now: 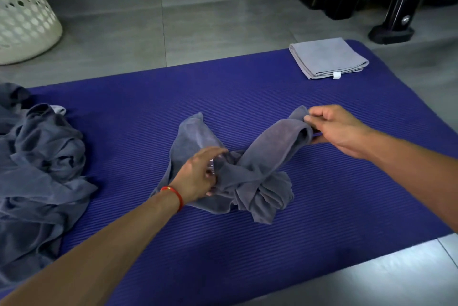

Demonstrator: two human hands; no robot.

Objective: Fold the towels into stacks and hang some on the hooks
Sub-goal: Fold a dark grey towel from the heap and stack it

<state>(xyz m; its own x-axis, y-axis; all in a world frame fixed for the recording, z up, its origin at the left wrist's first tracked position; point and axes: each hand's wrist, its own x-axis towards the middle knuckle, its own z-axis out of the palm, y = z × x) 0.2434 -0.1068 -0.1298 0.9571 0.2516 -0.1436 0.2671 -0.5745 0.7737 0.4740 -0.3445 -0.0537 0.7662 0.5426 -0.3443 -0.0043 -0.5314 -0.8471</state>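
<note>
My right hand point(334, 129) pinches one corner of the crumpled grey towel point(247, 172) in the middle of the purple mat point(322, 194). My left hand point(200, 176) grips its bunched middle. The towel's long axis runs left to right, rising toward my right hand.

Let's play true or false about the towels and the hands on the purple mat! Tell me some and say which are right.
1. The right hand pinches a corner of the crumpled grey towel. True.
2. The folded towel lies at the mat's near left corner. False: it lies at the far right corner of the purple mat.
3. The left hand touches the crumpled towel. True.
4. The pile of unfolded towels sits inside the white basket. False: the pile lies on the mat's left edge, and the basket stands apart on the floor.
</note>
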